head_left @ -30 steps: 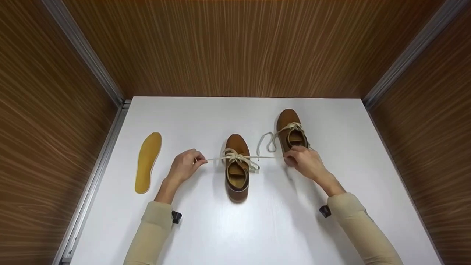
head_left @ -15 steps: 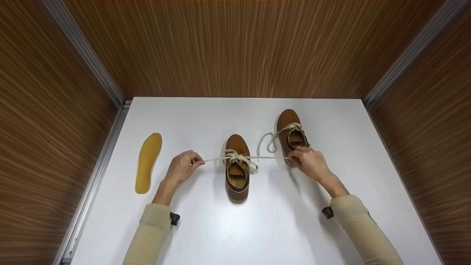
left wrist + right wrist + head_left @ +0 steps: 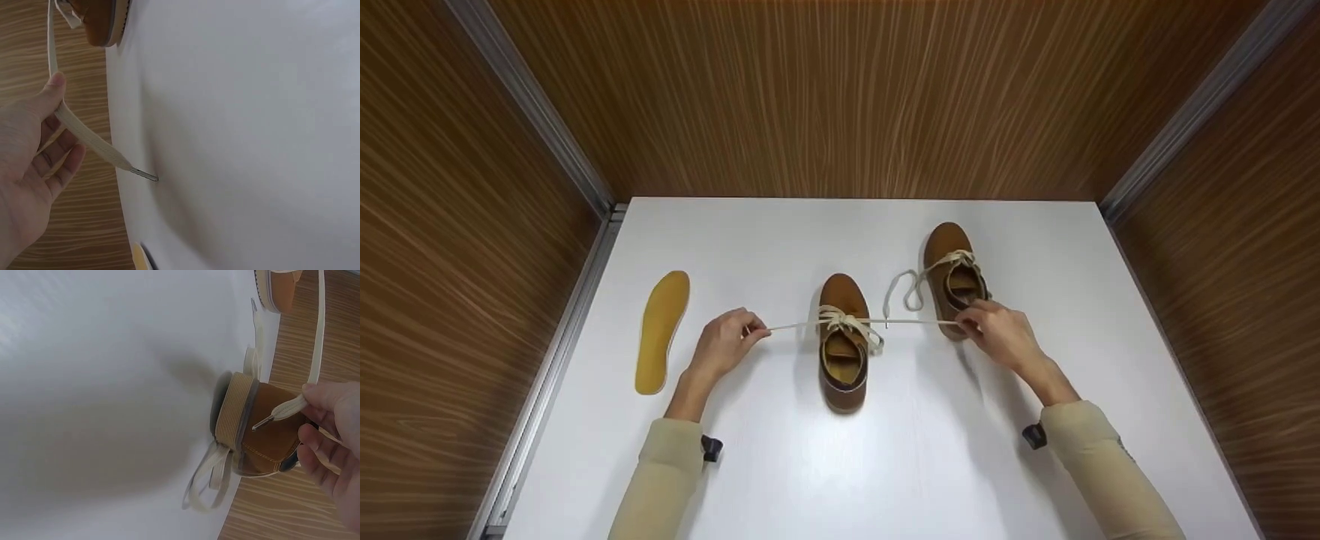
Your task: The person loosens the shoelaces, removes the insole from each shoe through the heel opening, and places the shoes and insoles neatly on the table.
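A brown shoe (image 3: 841, 294) stands in the middle of the white table, its cream shoelace (image 3: 915, 321) crossing in a small knot with a loop on the right. My left hand (image 3: 721, 345) pinches one lace end between thumb and finger, left of the shoe. In the left wrist view its metal-tipped tail (image 3: 93, 139) hangs past the fingers. On the other side my right hand (image 3: 1003, 337) pinches the opposite end, and the lace runs straight between both hands. The tip (image 3: 264, 423) sticks out in the right wrist view. A second brown shoe (image 3: 943, 244) sits beyond my right hand.
A yellow insole (image 3: 662, 330) lies at the table's left. The second shoe's loose lace (image 3: 913, 289) trails toward the middle shoe. Wood-grained panels (image 3: 840, 97) rise behind and at both sides of the white table (image 3: 840, 480).
My hands have drawn slightly apart, the left to the left and the right to the right. The loop on the shoe's right side has shrunk a little; the shoes stay put.
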A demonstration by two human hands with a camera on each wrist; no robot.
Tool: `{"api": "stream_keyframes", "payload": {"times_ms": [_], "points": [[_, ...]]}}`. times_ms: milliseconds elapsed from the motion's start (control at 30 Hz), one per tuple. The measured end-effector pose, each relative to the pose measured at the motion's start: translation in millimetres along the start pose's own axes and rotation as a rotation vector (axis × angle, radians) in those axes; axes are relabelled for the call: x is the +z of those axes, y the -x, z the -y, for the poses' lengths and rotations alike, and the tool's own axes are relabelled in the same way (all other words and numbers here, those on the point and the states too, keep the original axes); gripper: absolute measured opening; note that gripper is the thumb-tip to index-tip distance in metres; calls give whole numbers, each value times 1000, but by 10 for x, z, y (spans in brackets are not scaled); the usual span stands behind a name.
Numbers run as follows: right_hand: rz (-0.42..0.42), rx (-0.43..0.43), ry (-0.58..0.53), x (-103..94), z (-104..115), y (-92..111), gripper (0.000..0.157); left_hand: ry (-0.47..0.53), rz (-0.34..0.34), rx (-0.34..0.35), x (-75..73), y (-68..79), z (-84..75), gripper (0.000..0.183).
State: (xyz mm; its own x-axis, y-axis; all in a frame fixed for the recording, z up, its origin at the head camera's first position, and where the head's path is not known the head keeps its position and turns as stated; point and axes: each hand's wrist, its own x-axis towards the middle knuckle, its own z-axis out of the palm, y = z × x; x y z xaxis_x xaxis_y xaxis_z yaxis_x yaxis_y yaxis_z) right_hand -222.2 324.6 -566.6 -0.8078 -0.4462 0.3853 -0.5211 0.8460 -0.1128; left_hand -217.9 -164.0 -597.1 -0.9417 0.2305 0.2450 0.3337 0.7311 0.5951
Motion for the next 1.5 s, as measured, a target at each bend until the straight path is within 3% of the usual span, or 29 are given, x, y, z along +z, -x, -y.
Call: {"api": "stream_keyframes", "payload": {"times_ms": [467, 800, 1133, 1500], "points": [[8, 38, -17, -52, -80, 52, 5, -1, 2, -12, -1, -4, 11, 13], [52, 111, -32, -84, -118, 122, 5, -2, 1, -21, -28, 27, 36, 12], [10, 116, -18, -112, -186, 169, 5, 1, -7, -28, -55, 49, 46, 10], [23, 150, -45, -163, -250, 174, 7, 4, -6, -33, -67, 76, 72, 11]]}}
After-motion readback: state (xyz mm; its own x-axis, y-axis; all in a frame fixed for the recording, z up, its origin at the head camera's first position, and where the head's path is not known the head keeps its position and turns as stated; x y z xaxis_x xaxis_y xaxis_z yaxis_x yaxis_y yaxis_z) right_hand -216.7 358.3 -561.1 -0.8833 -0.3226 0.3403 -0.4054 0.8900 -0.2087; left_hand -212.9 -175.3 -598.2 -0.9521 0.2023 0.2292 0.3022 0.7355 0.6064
